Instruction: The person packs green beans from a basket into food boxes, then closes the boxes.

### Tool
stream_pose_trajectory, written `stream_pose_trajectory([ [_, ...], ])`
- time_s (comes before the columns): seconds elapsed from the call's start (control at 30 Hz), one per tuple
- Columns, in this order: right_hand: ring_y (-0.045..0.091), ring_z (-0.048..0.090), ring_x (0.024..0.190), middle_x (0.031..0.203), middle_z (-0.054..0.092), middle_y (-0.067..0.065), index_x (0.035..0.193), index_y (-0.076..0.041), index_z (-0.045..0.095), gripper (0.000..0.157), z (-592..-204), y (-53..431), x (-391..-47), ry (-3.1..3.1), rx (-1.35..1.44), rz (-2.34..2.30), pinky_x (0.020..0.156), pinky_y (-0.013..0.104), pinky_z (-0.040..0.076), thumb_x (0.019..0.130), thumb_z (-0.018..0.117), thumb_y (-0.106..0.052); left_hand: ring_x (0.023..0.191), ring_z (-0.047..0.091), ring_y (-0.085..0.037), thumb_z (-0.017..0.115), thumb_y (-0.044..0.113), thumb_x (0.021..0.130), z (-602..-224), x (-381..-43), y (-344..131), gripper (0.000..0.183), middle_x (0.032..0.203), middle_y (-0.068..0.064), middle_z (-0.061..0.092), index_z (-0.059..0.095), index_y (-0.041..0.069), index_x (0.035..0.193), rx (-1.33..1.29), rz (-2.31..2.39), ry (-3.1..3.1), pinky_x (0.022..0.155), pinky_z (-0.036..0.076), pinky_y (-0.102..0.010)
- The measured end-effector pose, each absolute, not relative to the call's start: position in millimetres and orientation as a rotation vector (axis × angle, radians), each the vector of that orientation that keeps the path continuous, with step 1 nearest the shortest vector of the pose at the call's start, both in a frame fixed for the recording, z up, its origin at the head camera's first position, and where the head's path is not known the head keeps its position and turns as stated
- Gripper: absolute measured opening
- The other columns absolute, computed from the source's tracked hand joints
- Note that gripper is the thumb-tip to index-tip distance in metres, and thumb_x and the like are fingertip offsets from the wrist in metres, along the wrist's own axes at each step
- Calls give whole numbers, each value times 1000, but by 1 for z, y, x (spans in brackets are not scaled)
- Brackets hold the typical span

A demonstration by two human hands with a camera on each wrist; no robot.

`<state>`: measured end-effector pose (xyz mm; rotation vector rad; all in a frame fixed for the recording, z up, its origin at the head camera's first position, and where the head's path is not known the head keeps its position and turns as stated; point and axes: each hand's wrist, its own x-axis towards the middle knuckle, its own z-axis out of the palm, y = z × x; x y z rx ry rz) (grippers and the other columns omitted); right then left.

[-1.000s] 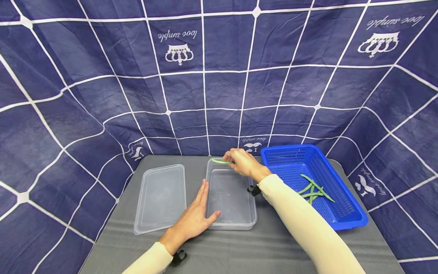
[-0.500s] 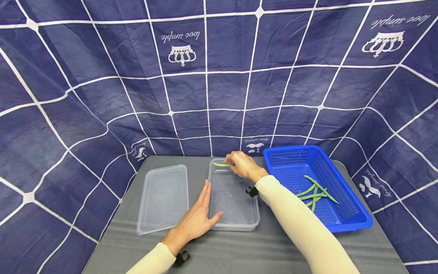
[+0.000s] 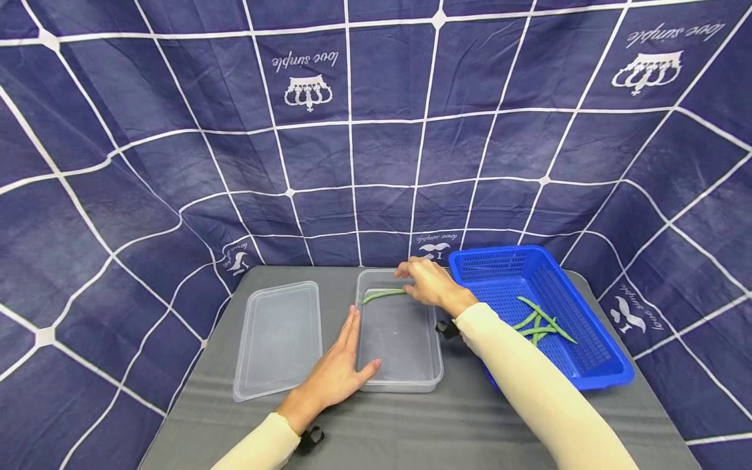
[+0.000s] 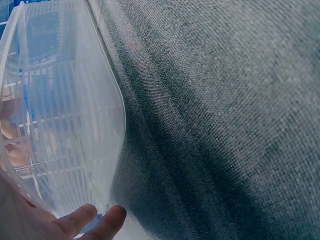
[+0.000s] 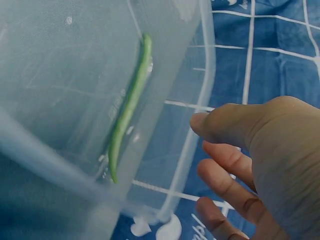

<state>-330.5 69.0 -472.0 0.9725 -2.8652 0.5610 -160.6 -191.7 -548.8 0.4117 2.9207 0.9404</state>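
Observation:
A clear plastic container (image 3: 399, 352) stands in the middle of the table, and one green bean (image 5: 131, 102) lies inside along its far end. Above that end hovers my right hand (image 3: 427, 282), its fingers loosely bent with nothing between them; in the right wrist view the thumb and fingers are apart and away from the bean. My left hand (image 3: 331, 375) lies flat against the container's near left side, fingers straight and thumb over the rim. In the left wrist view its fingertips (image 4: 112, 220) show beside the container's translucent wall (image 4: 85, 100).
To the right, a blue plastic basket (image 3: 593, 326) holds several green beans (image 3: 537, 331). A clear flat lid (image 3: 279, 339) lies on the grey tablecloth (image 3: 411, 431) at left. A dark blue gridded curtain (image 3: 382, 156) hangs behind and at both sides.
My right hand has let go of the bean, which now lies lower, on the container's floor. That hand has shifted slightly right with its fingers loosened. The left hand stays in place.

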Motion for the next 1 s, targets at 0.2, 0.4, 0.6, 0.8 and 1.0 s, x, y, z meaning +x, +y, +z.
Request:
stream_pose_trajectory([
  [0.2, 32, 80, 120, 123, 83, 9, 133, -13, 86, 34, -462, 92, -318, -2804, 978, 581, 102, 56, 67, 100, 90, -9, 173, 42, -46, 75, 54, 111, -549, -161, -192, 115, 199, -12, -2, 3, 9, 189, 405, 944, 2922, 129, 51, -65],
  [0.4, 33, 81, 117, 121, 83, 10, 129, -12, 86, 32, -456, 124, -308, -2732, 964, 586, 101, 57, 67, 97, 90, -8, 176, 36, -43, 76, 54, 110, -549, -160, -191, 115, 199, -9, -4, 6, 6, 188, 412, 956, 2923, 133, 48, -63],
  [0.6, 34, 82, 112, 120, 82, 12, 129, -9, 86, 30, -450, 162, -302, -2692, 928, 582, 97, 58, 67, 99, 87, -5, 176, 37, -43, 77, 50, 110, -548, -161, -190, 115, 199, -9, -2, 7, 5, 188, 414, 966, 2930, 133, 47, -63],
  [0.8, 35, 81, 110, 120, 82, 13, 128, -8, 86, 28, -450, 195, -297, -2722, 854, 601, 95, 59, 66, 100, 87, -7, 175, 39, -44, 76, 53, 110, -550, -162, -190, 115, 199, -11, -2, 6, 5, 188, 423, 952, 2939, 133, 48, -64],
  [1.0, 36, 81, 107, 119, 82, 14, 128, -7, 85, 29, -458, 222, -291, -2770, 862, 608, 92, 59, 66, 100, 89, -7, 174, 40, -44, 75, 55, 110, -551, -162, -190, 117, 199, -15, 1, 3, 8, 188, 430, 943, 2945, 132, 49, -64],
])
